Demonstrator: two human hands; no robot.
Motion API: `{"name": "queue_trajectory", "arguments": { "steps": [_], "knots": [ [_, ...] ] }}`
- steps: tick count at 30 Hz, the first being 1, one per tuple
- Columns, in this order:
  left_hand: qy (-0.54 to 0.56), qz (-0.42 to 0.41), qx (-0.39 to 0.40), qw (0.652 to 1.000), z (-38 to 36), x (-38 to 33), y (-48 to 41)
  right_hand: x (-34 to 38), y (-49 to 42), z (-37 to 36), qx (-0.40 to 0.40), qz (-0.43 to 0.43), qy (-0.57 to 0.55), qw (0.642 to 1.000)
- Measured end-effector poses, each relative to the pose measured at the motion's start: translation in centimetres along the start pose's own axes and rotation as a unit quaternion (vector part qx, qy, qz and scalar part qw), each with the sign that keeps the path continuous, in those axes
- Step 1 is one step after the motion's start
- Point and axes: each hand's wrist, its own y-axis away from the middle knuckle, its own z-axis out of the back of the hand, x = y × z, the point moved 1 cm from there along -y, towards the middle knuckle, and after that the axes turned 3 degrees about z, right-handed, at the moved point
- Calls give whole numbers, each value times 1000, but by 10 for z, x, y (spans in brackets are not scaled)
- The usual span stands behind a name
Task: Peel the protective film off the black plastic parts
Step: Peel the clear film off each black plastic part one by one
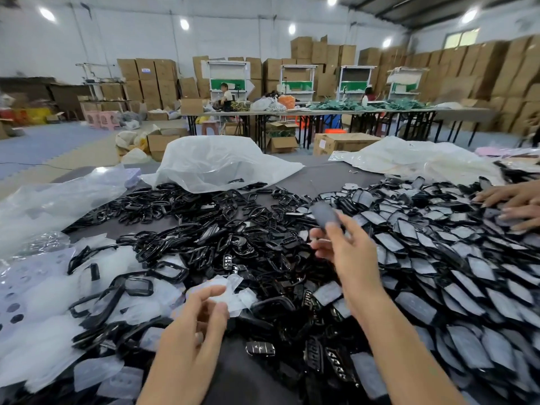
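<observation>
My right hand (342, 249) is raised over the middle of the table and pinches one black plastic part (325, 215) whose face is covered by grey film. My left hand (195, 325) hovers lower down at the near edge with its fingers loosely curled and thumb apart from them. Nothing is clearly gripped in it. Loose clear films (233, 290) lie just beyond its fingertips. A heap of film-covered black parts (438, 258) fills the right side. Bare black frames and parts (204, 226) are piled in the centre and left.
Another person's hands (514, 201) rest on the covered parts at the far right. Peeled clear films (43, 287) pile up at the left. White plastic bags (216, 162) lie at the table's far side. Beyond them are tables and stacked cardboard boxes.
</observation>
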Motion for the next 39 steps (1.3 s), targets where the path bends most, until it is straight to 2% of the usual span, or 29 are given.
{"name": "queue_trajectory", "arguments": {
  "steps": [3,5,6,9,11,13,15,17,19,21,22,27,29,33,36,37,39],
  "knots": [
    [-105,-83,33,990,-9,2,6,10,-35,46,-170,-6,-17,985],
    [-184,-164,40,968,-13,4,7,8,-37,62,-224,-28,-13,974],
    [-208,-190,54,958,-16,5,7,7,-33,63,-227,-31,-1,973],
    [-292,-228,120,921,-20,9,6,2,-7,43,-141,0,62,988],
    [-341,-252,127,897,-24,13,9,-2,16,13,-58,18,109,992],
    [-373,-259,88,886,-24,20,8,-8,40,-22,40,43,168,984],
    [-417,-217,25,882,-15,27,0,-19,61,-54,132,74,232,961],
    [-456,-144,-13,878,1,33,-10,-34,76,-78,198,107,326,918],
    [-478,-90,-13,874,14,37,-16,-48,83,-91,241,136,457,845],
    [-490,-69,1,869,20,38,-17,-58,85,-95,262,152,557,773],
    [-493,-68,0,867,19,39,-18,-60,85,-95,261,155,574,761],
    [-467,-78,-8,881,16,37,-19,-60,84,-87,216,198,574,765],
    [-439,-87,-21,894,17,34,-19,-55,86,-85,185,207,565,777],
    [-294,-2,-67,953,21,32,-20,-49,82,-83,162,224,541,794],
    [-217,34,-74,973,26,36,-20,-48,81,-80,203,216,556,776],
    [-209,34,-69,975,27,37,-21,-48,81,-78,218,199,551,781],
    [-205,27,-50,977,28,37,-22,-46,81,-75,210,156,492,830]
  ]
}}
